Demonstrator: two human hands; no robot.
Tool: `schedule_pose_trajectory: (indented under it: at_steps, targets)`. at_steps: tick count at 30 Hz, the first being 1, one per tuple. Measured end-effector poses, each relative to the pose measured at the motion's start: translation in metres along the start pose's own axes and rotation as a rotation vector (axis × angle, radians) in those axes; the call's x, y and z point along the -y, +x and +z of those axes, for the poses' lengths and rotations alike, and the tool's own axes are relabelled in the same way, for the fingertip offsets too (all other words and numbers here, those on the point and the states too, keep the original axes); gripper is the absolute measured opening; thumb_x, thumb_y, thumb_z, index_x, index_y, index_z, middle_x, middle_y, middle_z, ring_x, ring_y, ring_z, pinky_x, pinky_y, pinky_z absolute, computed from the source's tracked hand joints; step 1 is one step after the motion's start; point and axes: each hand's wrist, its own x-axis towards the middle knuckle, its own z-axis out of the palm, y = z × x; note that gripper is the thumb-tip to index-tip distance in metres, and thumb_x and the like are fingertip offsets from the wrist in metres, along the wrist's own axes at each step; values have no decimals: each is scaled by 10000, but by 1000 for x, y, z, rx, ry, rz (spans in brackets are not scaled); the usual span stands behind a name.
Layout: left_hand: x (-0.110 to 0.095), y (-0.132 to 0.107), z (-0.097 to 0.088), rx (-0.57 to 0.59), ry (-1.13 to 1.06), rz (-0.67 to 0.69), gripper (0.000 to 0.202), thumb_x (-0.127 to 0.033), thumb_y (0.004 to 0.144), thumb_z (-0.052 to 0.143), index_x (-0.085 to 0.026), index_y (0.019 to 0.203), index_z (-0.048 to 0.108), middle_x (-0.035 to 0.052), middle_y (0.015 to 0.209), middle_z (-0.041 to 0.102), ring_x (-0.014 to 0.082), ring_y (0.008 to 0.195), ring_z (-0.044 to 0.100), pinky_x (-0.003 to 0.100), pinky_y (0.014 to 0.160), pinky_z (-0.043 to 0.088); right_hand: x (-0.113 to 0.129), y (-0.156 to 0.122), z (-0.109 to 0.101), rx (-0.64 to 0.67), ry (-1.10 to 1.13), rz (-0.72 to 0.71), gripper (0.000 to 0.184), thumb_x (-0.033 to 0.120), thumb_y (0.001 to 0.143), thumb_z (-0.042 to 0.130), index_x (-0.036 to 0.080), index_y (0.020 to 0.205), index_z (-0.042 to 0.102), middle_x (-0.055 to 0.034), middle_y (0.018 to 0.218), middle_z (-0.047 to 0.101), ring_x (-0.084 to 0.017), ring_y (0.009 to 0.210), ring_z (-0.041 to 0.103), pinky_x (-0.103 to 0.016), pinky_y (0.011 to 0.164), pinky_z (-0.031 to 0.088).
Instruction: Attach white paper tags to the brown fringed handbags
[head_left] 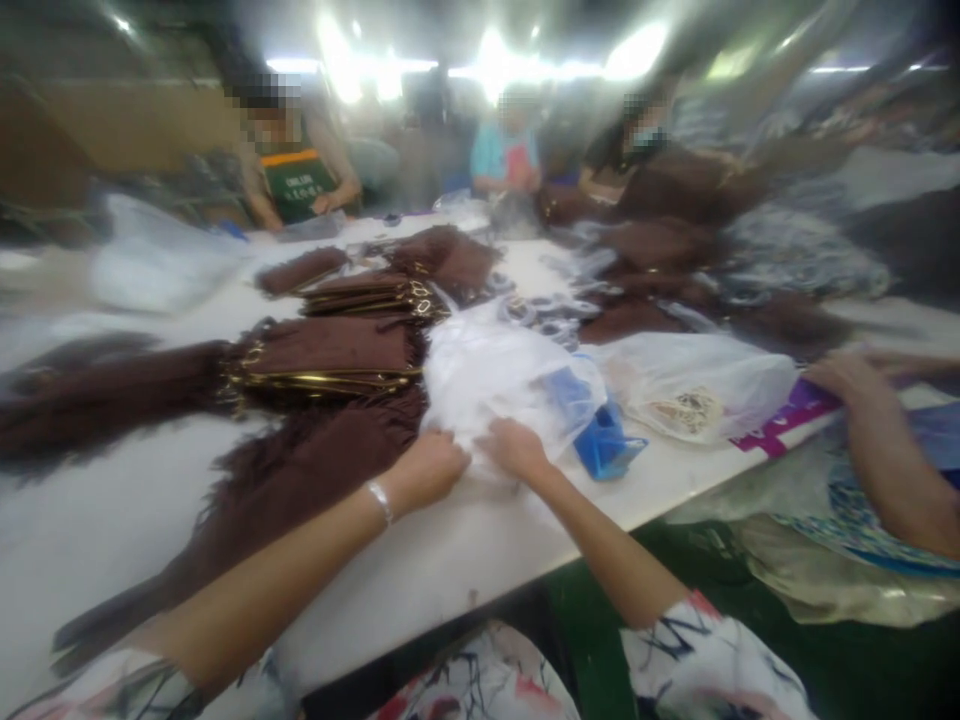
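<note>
A white plastic bag (480,365), crumpled and somewhat blurred, lies on the table in front of me. At its near edge, my left hand (431,468) is closed with the fingertips pinched on the plastic. My right hand (517,448) is closed on the same bag a little to the right, its fingers partly smeared by motion. Left of the bag is a stack of folded brown fringed cloth pieces (330,345) with gold-coloured edges. More brown cloth (300,480) lies below that stack, beside my left forearm.
A blue box-like holder (600,445) stands right of the bag. Beyond it are a translucent bag (694,375) and grey rings (551,320). A neighbour's arm (877,410) rests at the right table edge (675,490). Several people work across the table; another plastic bag (157,260) lies far left.
</note>
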Motion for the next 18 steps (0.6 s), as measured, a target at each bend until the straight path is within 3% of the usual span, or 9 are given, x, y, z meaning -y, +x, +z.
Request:
schedule_pose_trajectory:
  at_steps: [4, 7, 10, 13, 15, 17, 18]
  targets:
    - [-4, -8, -8, -65, 48, 23, 191, -68, 811, 466, -141, 884, 627, 103, 765, 639, 259, 815, 539, 408, 783, 388, 7, -2, 8, -34, 14, -7, 542, 627, 785, 556, 152, 1042, 595, -147, 1060, 650, -255, 954, 629, -315, 769, 451]
    - [-9, -18, -4, -47, 43, 2, 200, -51, 799, 461, -146, 871, 623, 104, 815, 634, 254, 841, 528, 402, 802, 385, 7, -3, 10, -47, 34, -15, 446, 545, 772, 626, 165, 1003, 598, -128, 1057, 661, -244, 977, 616, -297, 789, 431]
    - [-12, -25, 7, -48, 7, -24, 193, -59, 803, 458, -147, 858, 621, 112, 871, 625, 257, 878, 519, 401, 822, 389, -2, -5, 10, -45, 70, 20, 287, 461, 846, 567, 194, 940, 611, -83, 995, 686, -214, 947, 621, -270, 746, 417]
    - [-16, -23, 15, -88, -55, -54, 203, -60, 803, 448, -136, 875, 622, 122, 902, 616, 261, 902, 516, 405, 837, 398, -17, -10, 5, -54, 112, 78, 254, 422, 892, 501, 201, 941, 614, -58, 942, 692, -193, 898, 623, -256, 693, 403]
    - [-21, -21, 12, -101, -126, -80, 221, -57, 802, 437, -120, 894, 628, 140, 916, 615, 264, 913, 522, 414, 834, 406, -18, -15, 0, -54, 153, 87, 243, 419, 861, 547, 196, 916, 622, -47, 899, 691, -189, 845, 623, -253, 658, 399]
    - [-22, -27, 4, -84, -192, -115, 246, -68, 808, 429, -111, 924, 642, 165, 938, 618, 271, 932, 532, 430, 829, 408, 1, -13, 0, -45, 221, 38, 220, 400, 816, 612, 186, 862, 638, -39, 832, 684, -190, 792, 617, -258, 634, 409]
    - [-20, -37, -1, -60, -194, -144, 258, -79, 809, 434, -123, 939, 653, 172, 954, 621, 266, 939, 540, 430, 826, 408, 22, -9, 2, -41, 273, -12, 211, 386, 808, 628, 179, 846, 645, -39, 809, 677, -191, 777, 614, -265, 629, 422]
